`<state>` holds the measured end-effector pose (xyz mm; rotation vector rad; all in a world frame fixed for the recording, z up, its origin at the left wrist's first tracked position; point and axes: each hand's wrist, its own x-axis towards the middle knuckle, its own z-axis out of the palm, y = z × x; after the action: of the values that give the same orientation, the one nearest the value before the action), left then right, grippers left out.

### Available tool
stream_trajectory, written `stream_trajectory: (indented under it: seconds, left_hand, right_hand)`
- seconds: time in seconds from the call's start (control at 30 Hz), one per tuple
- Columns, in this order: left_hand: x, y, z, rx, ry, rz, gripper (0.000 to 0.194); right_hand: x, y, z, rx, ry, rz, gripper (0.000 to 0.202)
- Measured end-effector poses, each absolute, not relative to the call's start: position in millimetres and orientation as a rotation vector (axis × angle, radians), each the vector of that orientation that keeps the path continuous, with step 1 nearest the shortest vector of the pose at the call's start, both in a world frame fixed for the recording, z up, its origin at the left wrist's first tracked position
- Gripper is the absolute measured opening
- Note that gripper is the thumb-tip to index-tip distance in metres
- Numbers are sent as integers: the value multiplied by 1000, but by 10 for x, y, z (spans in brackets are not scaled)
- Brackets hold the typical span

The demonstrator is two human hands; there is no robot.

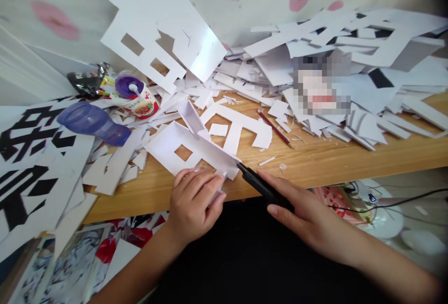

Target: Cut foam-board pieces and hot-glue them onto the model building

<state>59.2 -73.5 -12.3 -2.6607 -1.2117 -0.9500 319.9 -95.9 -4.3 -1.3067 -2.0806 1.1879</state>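
Observation:
Near the front edge of the wooden table (294,169), my left hand (196,201) is closed, fingers curled round a small white or clear piece that is mostly hidden. Just beyond it lies a white board piece (164,148) with square cut-outs and raised strips along its edges. My right hand (301,210) holds a black pen-like tool (264,187), whose tip meets the right end of the raised strip. A white cut-out frame (234,122) lies behind the strip, with a dark red pencil (275,128) to its right.
A purple bottle (94,122), a paper cup (143,103) and a shiny black packet (86,82) are at the left. White scraps (364,127) pile up at the right. A large cut sheet (161,19) leans at the back; sheets with black characters (35,173) overhang the left.

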Motion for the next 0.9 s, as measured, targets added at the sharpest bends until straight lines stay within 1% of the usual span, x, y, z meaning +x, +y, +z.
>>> stream_trajectory:
  seconds: [0.07,0.17,0.23,0.3,0.43,0.63,0.77,0.9]
  left_hand:
    - [590,-741,-152,-2658,-1234,-955,26]
    - [595,-745,-190,-2632,-1230,-976,25]
    - [602,-738,-211,-2613,-1215,-984,24]
    - [612,-726,-233,-2587,-1188,-1002,23]
    - [628,-704,-280,-2539,-1145,-1063,21]
    - [618,-692,-316,-2534,-1119,-1081,20]
    - [609,-694,-325,-2516,-1112,-1071,20]
    - [611,-697,-319,-2506,-1112,-1059,19]
  right_hand:
    - [3185,-941,-31,-1303,-2045,1232,52]
    - [3138,-941,-17,-1394,-2023,1222,41]
    - [3098,-957,-24,-1498,-2046,1173,36]
    - [3061,-976,-42,-1574,-2111,1049,35]
    - [3027,-1000,-73,-1491,-2282,747,47]
    - [3043,-1051,-137,-1454,-2418,495,66]
    - [3035,-1076,-188,-1446,-2482,427,83]
    - [3011,-1085,-217,-1446,-2537,482,87]
